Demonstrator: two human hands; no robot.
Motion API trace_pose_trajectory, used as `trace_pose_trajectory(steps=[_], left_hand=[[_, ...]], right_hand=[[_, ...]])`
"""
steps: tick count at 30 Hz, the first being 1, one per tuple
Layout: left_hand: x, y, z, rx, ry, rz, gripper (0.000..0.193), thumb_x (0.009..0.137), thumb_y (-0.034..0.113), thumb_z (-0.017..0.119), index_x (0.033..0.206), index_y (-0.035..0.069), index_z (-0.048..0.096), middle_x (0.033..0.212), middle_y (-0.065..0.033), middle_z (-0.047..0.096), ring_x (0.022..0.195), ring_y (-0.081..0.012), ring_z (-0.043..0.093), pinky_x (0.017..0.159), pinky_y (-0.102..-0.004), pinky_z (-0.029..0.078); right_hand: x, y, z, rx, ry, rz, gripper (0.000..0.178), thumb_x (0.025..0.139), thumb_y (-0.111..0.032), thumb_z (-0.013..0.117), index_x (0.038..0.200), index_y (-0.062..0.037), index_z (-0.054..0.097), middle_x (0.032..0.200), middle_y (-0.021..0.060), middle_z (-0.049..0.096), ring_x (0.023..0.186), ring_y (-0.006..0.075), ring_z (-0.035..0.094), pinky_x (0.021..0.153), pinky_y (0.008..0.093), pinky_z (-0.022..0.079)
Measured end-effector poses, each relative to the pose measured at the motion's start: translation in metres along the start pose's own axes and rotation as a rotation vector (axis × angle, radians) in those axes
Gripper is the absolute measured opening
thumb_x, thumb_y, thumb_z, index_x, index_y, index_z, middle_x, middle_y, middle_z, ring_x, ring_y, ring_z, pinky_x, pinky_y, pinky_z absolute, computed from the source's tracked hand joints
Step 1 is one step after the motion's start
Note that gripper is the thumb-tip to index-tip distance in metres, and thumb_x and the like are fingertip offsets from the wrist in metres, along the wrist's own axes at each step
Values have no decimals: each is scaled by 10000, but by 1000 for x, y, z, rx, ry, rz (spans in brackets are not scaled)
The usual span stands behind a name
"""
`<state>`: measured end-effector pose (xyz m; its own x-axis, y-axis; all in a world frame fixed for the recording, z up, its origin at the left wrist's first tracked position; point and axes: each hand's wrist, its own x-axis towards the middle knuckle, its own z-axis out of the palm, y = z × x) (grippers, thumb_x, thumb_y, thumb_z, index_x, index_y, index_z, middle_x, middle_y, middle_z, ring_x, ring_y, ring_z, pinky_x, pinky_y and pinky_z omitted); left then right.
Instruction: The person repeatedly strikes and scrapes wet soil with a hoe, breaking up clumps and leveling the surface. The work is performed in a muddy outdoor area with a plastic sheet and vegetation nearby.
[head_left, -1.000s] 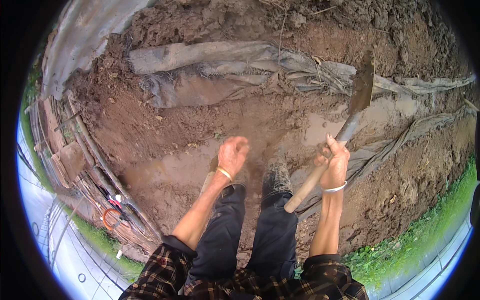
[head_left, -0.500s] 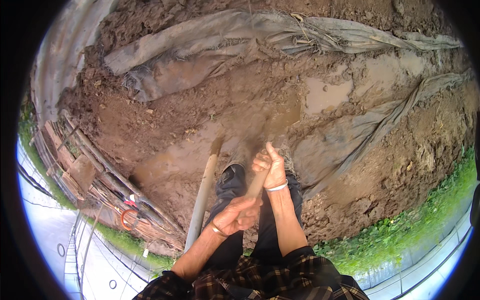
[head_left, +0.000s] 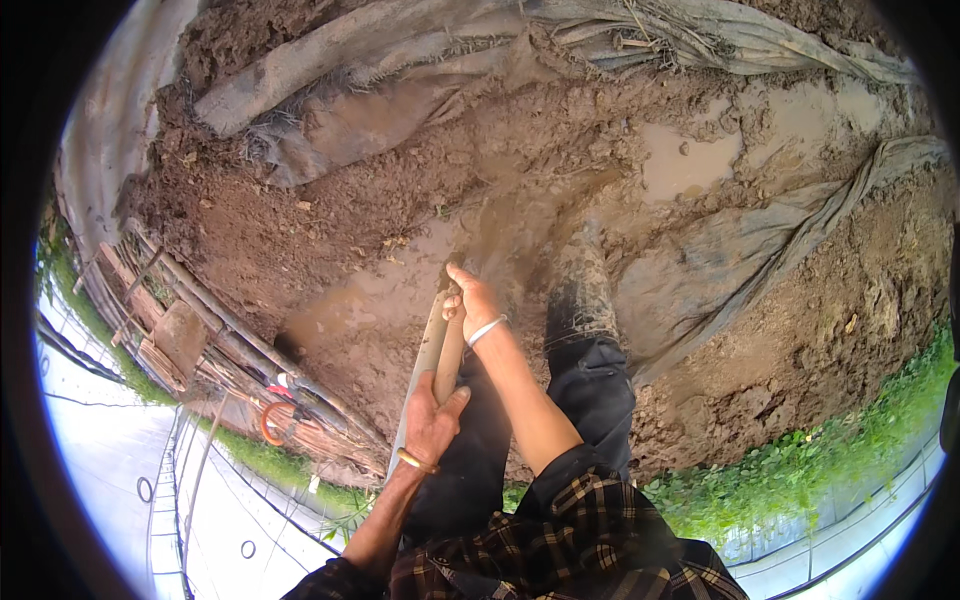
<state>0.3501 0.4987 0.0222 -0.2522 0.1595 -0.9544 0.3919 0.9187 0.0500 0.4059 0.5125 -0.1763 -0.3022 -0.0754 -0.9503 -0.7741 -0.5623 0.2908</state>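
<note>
My left hand (head_left: 432, 418) is wrapped round a smooth wooden tool handle (head_left: 449, 358), close to my body. Higher on the same handle, my right hand (head_left: 473, 303) grips it with the thumb lying along the shaft. The far end of the tool cannot be made out against the mud. Right beside the handle, on its left, stands a pale pole (head_left: 421, 360); whether the two touch is unclear. Beyond my hands lies wet, churned mud (head_left: 520, 225). My legs (head_left: 585, 380) in dark trousers stand in it, the right one caked with mud.
Muddy fabric sheeting (head_left: 410, 50) runs across the far side, and another sheet (head_left: 710, 260) lies to the right. Puddles (head_left: 690, 160) dot the ground. Wooden poles (head_left: 260, 350) and an orange ring-shaped object (head_left: 270, 422) are at left. Green plants (head_left: 770, 480) line the right edge.
Both hands have swung left with the handle, which is now steeper and beside the pale pole. My right hand has moved away from above my right leg.
</note>
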Motion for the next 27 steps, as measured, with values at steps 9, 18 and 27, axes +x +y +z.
trace_pose_trajectory(steps=[9,18,27], left_hand=[[82,-3,72,512,178,216,348,868,213,692,979,-54,499,762,-309,634,724,-478,637,649,-502,521],[39,-13,69,644,48,238,324,857,169,667,971,16,405,677,-274,618,669,-482,626,601,-563,500],[14,11,38,750,186,91,368,857,193,694,1013,10,415,643,-237,623,619,-441,640,548,-514,508]], right_hand=[[61,-71,-27,-54,-100,79,349,867,-243,756,928,-95,446,828,47,419,498,148,420,409,276,326],[16,-60,-68,214,-173,45,251,909,-186,683,812,-136,457,628,-40,373,455,70,357,390,234,272],[11,-27,-20,218,-391,273,343,882,-232,735,892,-50,444,740,29,458,480,90,411,401,228,329]])
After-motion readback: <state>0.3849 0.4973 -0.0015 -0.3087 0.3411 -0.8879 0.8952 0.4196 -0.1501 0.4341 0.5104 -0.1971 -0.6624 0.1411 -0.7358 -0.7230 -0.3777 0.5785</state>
